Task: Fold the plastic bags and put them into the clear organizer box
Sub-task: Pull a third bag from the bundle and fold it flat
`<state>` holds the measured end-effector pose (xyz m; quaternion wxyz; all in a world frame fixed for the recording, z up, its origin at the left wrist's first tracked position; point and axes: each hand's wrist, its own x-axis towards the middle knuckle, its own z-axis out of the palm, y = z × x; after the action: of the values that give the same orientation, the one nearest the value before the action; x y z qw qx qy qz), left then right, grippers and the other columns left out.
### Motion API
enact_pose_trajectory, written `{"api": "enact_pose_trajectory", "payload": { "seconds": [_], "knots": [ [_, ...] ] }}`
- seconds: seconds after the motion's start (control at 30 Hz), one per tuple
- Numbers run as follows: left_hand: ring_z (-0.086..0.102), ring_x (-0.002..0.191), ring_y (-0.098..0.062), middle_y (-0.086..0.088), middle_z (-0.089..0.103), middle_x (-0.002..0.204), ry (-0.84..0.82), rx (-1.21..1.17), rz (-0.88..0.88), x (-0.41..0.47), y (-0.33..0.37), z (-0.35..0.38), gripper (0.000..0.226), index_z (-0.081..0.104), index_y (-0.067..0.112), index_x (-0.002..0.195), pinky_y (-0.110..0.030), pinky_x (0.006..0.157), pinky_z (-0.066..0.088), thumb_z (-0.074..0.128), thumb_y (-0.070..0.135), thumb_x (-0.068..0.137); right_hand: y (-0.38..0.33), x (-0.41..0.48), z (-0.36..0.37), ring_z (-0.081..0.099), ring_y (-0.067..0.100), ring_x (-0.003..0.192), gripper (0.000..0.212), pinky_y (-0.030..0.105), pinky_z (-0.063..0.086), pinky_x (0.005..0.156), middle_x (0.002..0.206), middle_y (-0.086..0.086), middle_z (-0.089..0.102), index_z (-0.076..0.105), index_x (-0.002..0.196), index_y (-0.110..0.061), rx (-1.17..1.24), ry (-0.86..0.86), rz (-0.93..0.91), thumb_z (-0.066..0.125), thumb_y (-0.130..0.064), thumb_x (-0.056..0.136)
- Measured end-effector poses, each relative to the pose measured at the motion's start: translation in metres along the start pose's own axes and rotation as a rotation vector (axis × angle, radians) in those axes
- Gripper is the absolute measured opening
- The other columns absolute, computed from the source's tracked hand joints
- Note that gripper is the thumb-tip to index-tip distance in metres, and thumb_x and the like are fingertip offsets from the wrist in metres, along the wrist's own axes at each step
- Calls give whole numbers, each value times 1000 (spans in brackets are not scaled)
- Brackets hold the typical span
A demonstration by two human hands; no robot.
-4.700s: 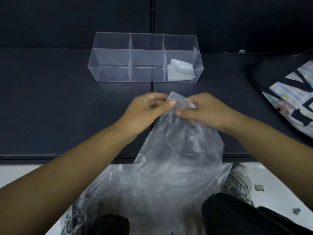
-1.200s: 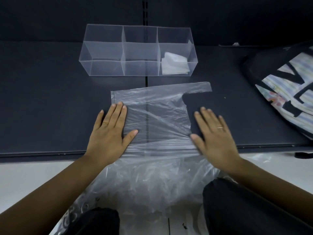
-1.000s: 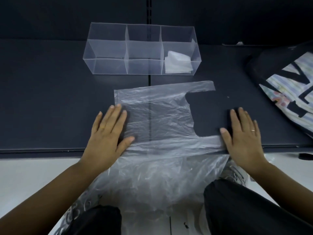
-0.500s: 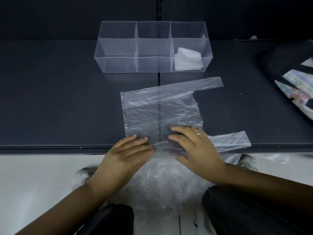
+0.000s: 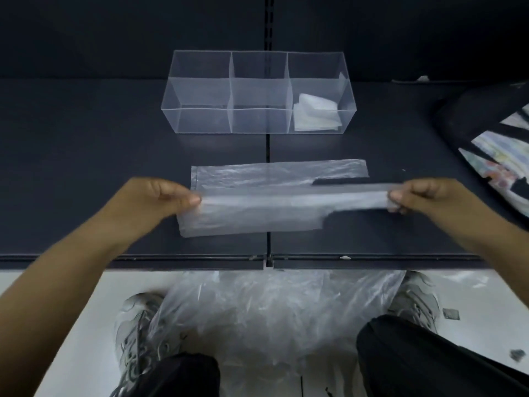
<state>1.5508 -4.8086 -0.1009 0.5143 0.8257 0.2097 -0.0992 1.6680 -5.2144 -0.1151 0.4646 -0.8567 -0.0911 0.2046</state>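
the left hand (image 5: 160, 199) is pinching the left end of the bag (image 5: 257, 207) between thumb and curled fingers, holding its folded edge just above the shelf (image 5: 86, 167). the bag is stretching across the middle of the shelf as a long clear strip, its far part lying flat and 1 handle reaching right. behind it, well apart, the box (image 5: 200, 118) is standing on the shelf with 3 compartments in a row. folded bags (image 5: 316, 113) are lying in the right compartment. the right hand (image 5: 429, 196) is pinching the end of the near handle, fingers curled round it. at the far right a dark patterned cloth (image 5: 501, 144) is lying on the shelf.

the shelf is showing as dark and matte, with a seam (image 5: 268, 144) running front to back under the box and bag. a dark wall (image 5: 114, 30) is rising behind it. below the shelf's front lip a white floor (image 5: 57, 296) is showing, and a heap (image 5: 272, 310) of crumpled clear bags is sitting there between 2 grey shoes (image 5: 134, 325) and black trouser legs (image 5: 429, 362).
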Motion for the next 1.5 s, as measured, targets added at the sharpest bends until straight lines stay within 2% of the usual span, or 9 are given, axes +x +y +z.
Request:
{"api": "enact_pose_trajectory", "payload": {
  "seconds": [0.27, 0.37, 0.47, 0.57, 0.73, 0.9, 1.2, 1.37, 1.5],
  "knots": [
    [55, 47, 2, 6, 66, 60, 219, 101, -48, 75, -15, 15, 22, 71, 12, 71, -9, 58, 43, 74, 31, 82, 15, 84, 16, 50, -1, 49, 18, 12, 41, 52, 63, -4, 59, 69, 71, -16, -60, 224, 165, 73, -29, 83],
    [57, 69, -9, 1, 67, 82, 354, 332, -1, 76, -13, 19, 23, 68, 11, 79, -21, 68, 42, 73, 33, 82, 14, 92, 22, 51, 5, 58, 18, 20, 40, 59, 62, -8, 59, 68, 68, -19, -125, 247, 162, 75, -30, 81],
    [57, 93, -31, -15, 60, 102, 548, 583, 370, 61, -6, 34, 19, 66, 4, 102, -36, 84, 44, 68, 15, 86, 10, 93, 24, 51, 6, 60, 15, 20, 38, 60, 65, -8, 60, 70, 73, -16, -197, 259, 166, 75, -29, 80],
    [54, 113, -36, -20, 59, 123, 342, 707, 622, 44, -9, 66, 28, 61, 0, 120, -34, 102, 35, 56, 9, 94, 1, 88, 26, 55, 12, 73, 12, 24, 40, 68, 79, -3, 63, 68, 86, -12, -325, 264, 193, 72, -23, 82],
    [-3, 148, -16, -1, 3, 161, 67, 940, 456, 41, -33, 90, 68, 7, 15, 153, -33, 120, -6, 17, 52, 97, -49, 69, 75, 53, 34, 104, 30, 39, 44, 88, 115, 17, 53, 60, 111, -8, -544, 490, -210, 61, -5, 81],
    [-19, 145, -15, 1, -17, 158, 66, 1017, 412, 31, -38, 102, 74, -16, 20, 147, -39, 119, -10, -9, 61, 86, -82, 55, 181, 22, 23, 144, 52, 34, 12, 118, 156, 11, 27, 33, 146, -8, -586, -69, -517, 45, -27, 99],
    [0, 148, -20, -6, 4, 161, 133, 1013, 352, 19, -53, 74, 96, 9, 12, 153, -42, 120, 1, -7, 75, 82, 4, 59, 119, -6, 13, 148, 70, 32, -12, 117, 162, -1, -1, 3, 154, -21, -1001, 6, -322, 5, -56, 93],
    [-9, 145, -10, -1, 1, 161, 149, 944, 273, 17, -69, 44, 96, 5, 14, 153, -38, 120, -6, 2, 76, 80, 10, 50, 92, -1, 20, 148, 66, 38, -10, 116, 162, 5, 3, 12, 153, -18, -923, 118, -287, 32, -47, 98],
    [1, 146, -11, -2, 11, 159, 177, 761, 385, 13, -53, 48, 86, 18, 11, 152, -35, 120, -3, 17, 67, 87, 3, 27, 84, 39, 28, 128, 50, 39, 25, 106, 136, 7, 43, 53, 127, -16, -625, 123, -427, 70, -34, 83]
  ]
}}
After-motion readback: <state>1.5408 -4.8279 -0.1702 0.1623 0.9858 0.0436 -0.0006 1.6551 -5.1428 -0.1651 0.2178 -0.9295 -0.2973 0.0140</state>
